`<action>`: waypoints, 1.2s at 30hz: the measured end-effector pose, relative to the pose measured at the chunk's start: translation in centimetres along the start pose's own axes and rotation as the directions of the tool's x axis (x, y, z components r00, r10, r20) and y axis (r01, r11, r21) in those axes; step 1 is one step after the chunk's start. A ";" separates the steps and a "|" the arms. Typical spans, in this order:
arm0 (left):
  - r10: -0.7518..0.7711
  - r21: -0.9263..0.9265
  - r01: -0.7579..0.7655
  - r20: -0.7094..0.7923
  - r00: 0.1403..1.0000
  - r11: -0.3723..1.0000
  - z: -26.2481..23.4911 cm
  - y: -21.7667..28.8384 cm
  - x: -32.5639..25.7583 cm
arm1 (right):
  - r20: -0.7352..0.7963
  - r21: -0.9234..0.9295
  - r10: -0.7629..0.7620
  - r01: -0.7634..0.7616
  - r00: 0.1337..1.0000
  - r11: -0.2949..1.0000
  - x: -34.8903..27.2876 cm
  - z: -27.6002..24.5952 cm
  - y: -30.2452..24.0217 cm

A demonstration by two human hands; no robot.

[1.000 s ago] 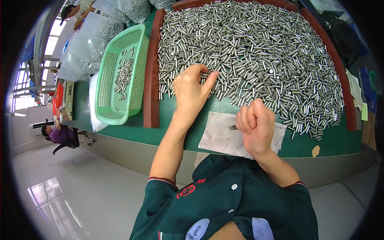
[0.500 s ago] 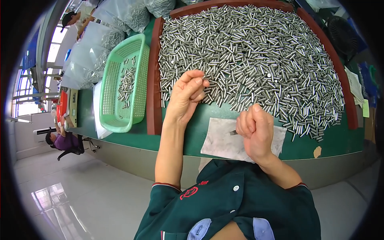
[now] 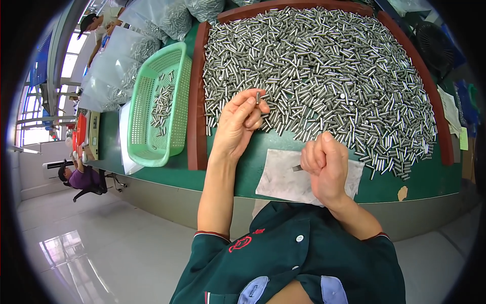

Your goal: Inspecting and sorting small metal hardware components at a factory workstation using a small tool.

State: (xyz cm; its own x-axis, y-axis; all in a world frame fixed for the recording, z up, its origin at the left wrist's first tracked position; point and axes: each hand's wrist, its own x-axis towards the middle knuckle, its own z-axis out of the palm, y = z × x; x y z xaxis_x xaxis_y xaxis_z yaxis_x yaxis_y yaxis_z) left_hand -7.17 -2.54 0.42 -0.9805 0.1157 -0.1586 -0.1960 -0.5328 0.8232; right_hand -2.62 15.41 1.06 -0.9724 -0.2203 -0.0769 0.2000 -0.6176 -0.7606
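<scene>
My left hand (image 3: 242,124) is raised over the near left part of a big heap of small metal pins (image 3: 324,66) and pinches one short metal pin (image 3: 258,97) upright between thumb and fingertips. My right hand (image 3: 326,164) is closed in a fist over a pale grey cloth (image 3: 283,180) and grips a small dark tool (image 3: 297,167) whose tip sticks out to the left. The pins lie on a green table inside a brown wooden frame (image 3: 196,101).
A light green plastic basket (image 3: 147,126) with several pins stands left of the frame. Clear plastic bags of pins (image 3: 121,55) lie beyond it. A seated person (image 3: 76,177) is at far left, another person (image 3: 98,25) at top left. A black fan (image 3: 435,43) stands at right.
My left hand has lifted off the heap with one pin held up in its fingertips. My right hand stays closed over the cloth.
</scene>
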 end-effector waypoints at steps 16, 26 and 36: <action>0.037 0.063 -0.034 -0.057 0.998 0.997 2.1 -1.4 -6.3 | -0.022 0.007 0.010 -0.009 1.000 1.000 0.2 -0.1 0.0; 0.414 0.976 -0.181 0.215 0.884 -0.120 2.0 -1.8 -3.0 | -0.018 0.025 0.012 -0.011 1.000 1.000 0.2 -0.1 -0.1; 0.371 0.952 -0.243 0.297 0.880 -0.186 1.6 -1.9 -2.0 | -0.016 0.027 0.009 -0.008 1.000 1.000 0.2 -0.3 0.0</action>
State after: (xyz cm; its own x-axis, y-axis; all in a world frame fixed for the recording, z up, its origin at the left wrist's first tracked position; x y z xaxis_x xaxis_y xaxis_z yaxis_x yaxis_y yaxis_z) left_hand -4.84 -0.40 0.10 -0.9324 0.1533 0.3274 0.2849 0.8692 0.4043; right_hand -2.85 15.59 0.88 -0.9725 -0.2134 -0.0937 0.2110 -0.6357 -0.7425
